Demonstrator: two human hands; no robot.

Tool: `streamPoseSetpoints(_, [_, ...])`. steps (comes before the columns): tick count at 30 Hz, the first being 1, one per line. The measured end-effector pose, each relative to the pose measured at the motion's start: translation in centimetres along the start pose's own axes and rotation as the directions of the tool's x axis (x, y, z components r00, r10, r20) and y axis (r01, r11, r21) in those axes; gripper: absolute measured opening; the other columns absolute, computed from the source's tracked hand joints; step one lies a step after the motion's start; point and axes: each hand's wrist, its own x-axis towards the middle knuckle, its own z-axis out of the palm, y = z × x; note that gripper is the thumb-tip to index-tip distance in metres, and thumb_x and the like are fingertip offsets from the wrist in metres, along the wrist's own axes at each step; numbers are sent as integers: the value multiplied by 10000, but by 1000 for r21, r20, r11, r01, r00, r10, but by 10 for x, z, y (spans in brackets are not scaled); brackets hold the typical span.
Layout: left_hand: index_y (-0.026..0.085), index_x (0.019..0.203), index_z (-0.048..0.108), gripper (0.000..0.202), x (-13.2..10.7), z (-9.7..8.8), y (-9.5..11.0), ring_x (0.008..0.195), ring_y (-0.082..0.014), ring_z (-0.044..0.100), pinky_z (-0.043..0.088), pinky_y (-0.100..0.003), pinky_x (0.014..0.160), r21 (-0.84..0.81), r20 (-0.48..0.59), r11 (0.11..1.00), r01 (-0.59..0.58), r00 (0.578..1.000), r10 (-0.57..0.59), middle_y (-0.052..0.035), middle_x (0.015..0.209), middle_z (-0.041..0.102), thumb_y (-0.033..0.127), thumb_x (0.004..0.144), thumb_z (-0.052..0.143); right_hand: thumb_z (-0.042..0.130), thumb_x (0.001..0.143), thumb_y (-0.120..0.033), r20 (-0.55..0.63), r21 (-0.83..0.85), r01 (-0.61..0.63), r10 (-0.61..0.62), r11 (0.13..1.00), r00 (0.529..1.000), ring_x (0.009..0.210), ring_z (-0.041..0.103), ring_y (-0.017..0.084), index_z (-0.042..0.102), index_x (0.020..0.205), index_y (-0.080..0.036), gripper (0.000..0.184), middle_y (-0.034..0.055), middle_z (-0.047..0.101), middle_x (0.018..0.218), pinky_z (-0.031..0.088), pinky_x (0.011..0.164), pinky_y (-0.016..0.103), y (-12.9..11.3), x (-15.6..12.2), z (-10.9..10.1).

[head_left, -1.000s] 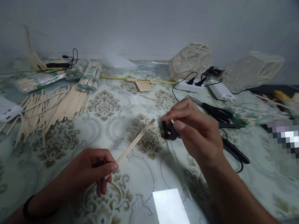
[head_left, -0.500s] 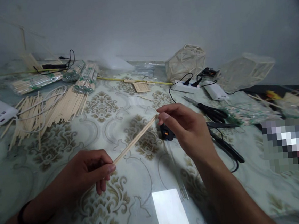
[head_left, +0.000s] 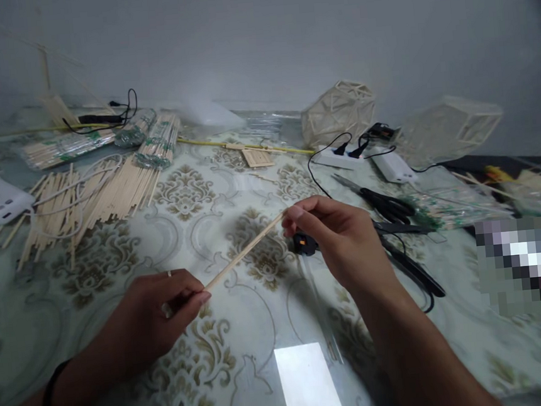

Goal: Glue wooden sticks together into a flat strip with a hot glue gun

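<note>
Thin pale wooden sticks (head_left: 246, 250), seemingly two lying side by side, slant up to the right between my hands above the table. My left hand (head_left: 161, 307) pinches their lower end between thumb and forefinger, the other fingers curled in. At the upper end, my right hand (head_left: 342, 234) grips them between thumb and fingertips. Partly hidden behind my right hand is a black tool with an orange spot (head_left: 304, 243). Clear thin rods (head_left: 327, 324) lie on the table below it.
Loose wooden sticks (head_left: 118, 194) and wrapped bundles (head_left: 158, 140) lie at the left, beside a white device (head_left: 0, 198) with a cable. Scissors (head_left: 384, 204), a power strip (head_left: 340, 157) and a faceted stick frame (head_left: 338, 112) stand or lie at the right. Behind rises a wall.
My left hand has turned a little, its lower fingers now tucked in. The right hand has dipped slightly, and the sticks now look more closely together.
</note>
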Motion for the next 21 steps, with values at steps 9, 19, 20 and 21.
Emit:
streamPoseSetpoints(9, [248, 799, 731, 249, -2, -1, -2, 582, -157, 698, 485, -265, 608, 50, -18, 997, -50, 999, 51, 10, 681, 763, 346, 1018, 663, 885, 882, -507, 26, -13, -10, 10, 1000, 1000, 683, 704, 171, 768, 819, -233, 305, 25, 792, 779, 572, 698, 334, -2, 0, 0])
streamPoseSetpoints(19, [236, 794, 709, 246, -2, 1, -4, 581, -130, 690, 473, -244, 615, 96, -35, 984, -148, 988, 152, 28, 672, 737, 251, 1027, 631, 819, 874, -382, 9, -45, 46, -45, 998, 999, 634, 630, 155, 717, 781, -232, 204, -2, 716, 694, 504, 634, 310, -3, -2, 4])
streamPoseSetpoints(20, [236, 800, 714, 238, -2, 0, -4, 575, -128, 685, 471, -242, 609, 94, -39, 985, -146, 988, 150, 31, 666, 733, 251, 1025, 635, 820, 861, -358, -2, -52, 55, -55, 997, 998, 626, 609, 153, 705, 773, -234, 191, -10, 697, 680, 485, 619, 306, -2, -2, 4])
streamPoseSetpoints(21, [237, 806, 719, 229, -3, 0, -3, 568, -127, 680, 467, -241, 600, 89, -40, 987, -137, 989, 141, 32, 663, 734, 258, 1021, 644, 819, 847, -332, -18, -59, 65, -67, 996, 998, 621, 590, 151, 695, 764, -236, 177, -16, 680, 671, 466, 606, 303, -1, -2, 4])
